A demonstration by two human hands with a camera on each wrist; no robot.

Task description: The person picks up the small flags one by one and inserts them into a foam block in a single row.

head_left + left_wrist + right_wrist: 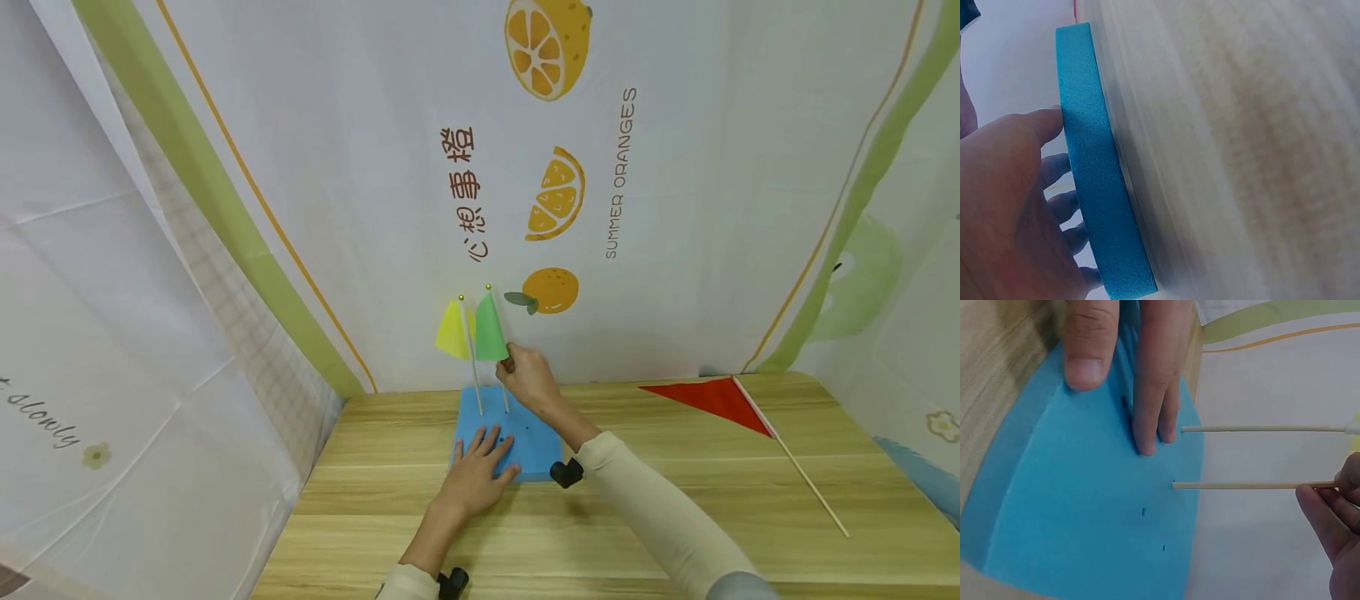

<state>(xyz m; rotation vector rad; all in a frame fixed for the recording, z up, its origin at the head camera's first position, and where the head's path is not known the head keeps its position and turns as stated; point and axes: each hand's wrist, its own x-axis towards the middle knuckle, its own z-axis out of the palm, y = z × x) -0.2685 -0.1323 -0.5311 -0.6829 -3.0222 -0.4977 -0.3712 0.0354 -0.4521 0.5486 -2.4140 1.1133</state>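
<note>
A blue foam block (538, 454) with several small holes lies flat on the wooden table. Fingers spread, my left hand (472, 482) rests on its near left part; the left wrist view has the thumb at the block's edge. A yellow flag (452, 333) stands upright with its stick in the block's far side. Just right of it, my right hand (529, 379) pinches the stick of a green flag (491, 333) below the cloth. In the right wrist view the lower end of this wooden stick (1241, 485) is right at a hole in the block.
On the right of the table (622, 533) lies a red flag (720, 404) on a wooden stick. A white curtain (390, 208) printed with oranges hangs behind the table's far edge. More printed cloth hangs at both sides.
</note>
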